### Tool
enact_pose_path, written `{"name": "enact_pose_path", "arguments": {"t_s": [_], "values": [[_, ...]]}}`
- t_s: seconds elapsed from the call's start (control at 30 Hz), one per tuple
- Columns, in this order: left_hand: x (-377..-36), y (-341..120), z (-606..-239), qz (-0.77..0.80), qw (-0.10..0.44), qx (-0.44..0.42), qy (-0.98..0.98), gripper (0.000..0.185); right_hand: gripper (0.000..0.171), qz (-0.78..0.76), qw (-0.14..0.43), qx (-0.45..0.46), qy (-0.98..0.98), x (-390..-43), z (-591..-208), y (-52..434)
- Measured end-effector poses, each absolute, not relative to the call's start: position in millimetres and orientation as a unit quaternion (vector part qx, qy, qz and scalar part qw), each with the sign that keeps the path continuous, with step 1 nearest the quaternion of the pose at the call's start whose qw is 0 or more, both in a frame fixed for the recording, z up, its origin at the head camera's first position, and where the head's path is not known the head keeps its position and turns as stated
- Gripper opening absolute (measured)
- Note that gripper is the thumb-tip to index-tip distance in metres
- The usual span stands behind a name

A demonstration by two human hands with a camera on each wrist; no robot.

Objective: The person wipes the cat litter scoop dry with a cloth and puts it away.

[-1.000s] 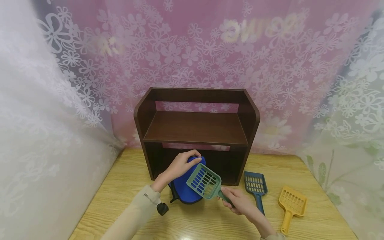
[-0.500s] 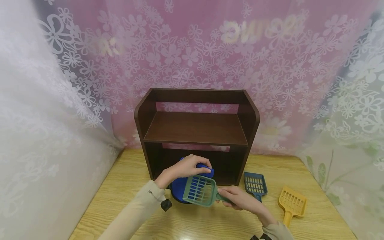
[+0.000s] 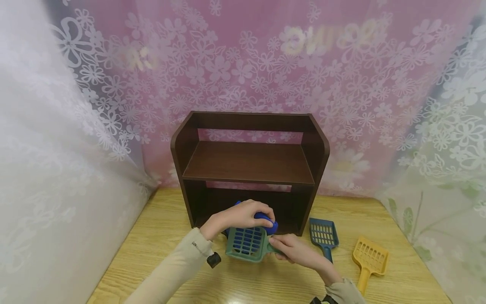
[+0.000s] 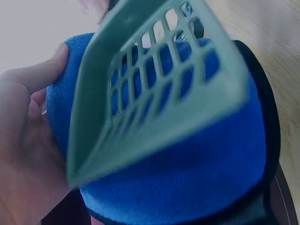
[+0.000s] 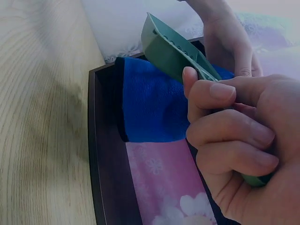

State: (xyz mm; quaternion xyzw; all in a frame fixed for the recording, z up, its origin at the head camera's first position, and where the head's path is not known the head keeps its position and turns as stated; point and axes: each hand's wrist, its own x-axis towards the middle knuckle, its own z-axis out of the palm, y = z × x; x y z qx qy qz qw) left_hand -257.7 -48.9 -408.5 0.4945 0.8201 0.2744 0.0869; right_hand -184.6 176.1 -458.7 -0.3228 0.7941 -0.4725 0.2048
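Dark shelf (image 3: pixel 248 162) on table (image 3: pixel 159 253), lower bay facing forward. Blue pad (image 3: pixel 265 219) at mouth of lower bay, gripped from above by left hand (image 3: pixel 239 216), fingers curled over top edge. Green scoop (image 3: pixel 244 244) against pad front, handle pinched in right hand (image 3: pixel 294 250). Keep scoop flat to pad; guide both straight under shelf board, clear of side panels.
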Motion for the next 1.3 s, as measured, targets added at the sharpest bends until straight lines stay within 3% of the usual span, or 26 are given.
{"name": "enact_pose_path", "arguments": {"t_s": [0.67,0.77,1.0,1.3], "values": [[-268.9,-95.2,-417.1,0.343,0.056,0.421,0.838,0.018,0.041,-0.499,0.216,-0.248,0.802,-181.9,-465.3,207.7],[-267.4,-98.3,-420.7,0.359,0.019,0.389,0.848,0.018,0.043,-0.521,0.221,-0.236,0.790,-180.2,-468.6,210.6],[-264.1,-95.0,-431.6,0.397,-0.126,0.284,0.864,0.020,0.051,-0.594,0.184,-0.173,0.764,-175.5,-473.0,204.6],[-258.2,-74.9,-439.7,0.412,-0.199,0.224,0.861,0.020,0.048,-0.678,0.124,-0.036,0.724,-168.2,-479.5,175.5]]}}
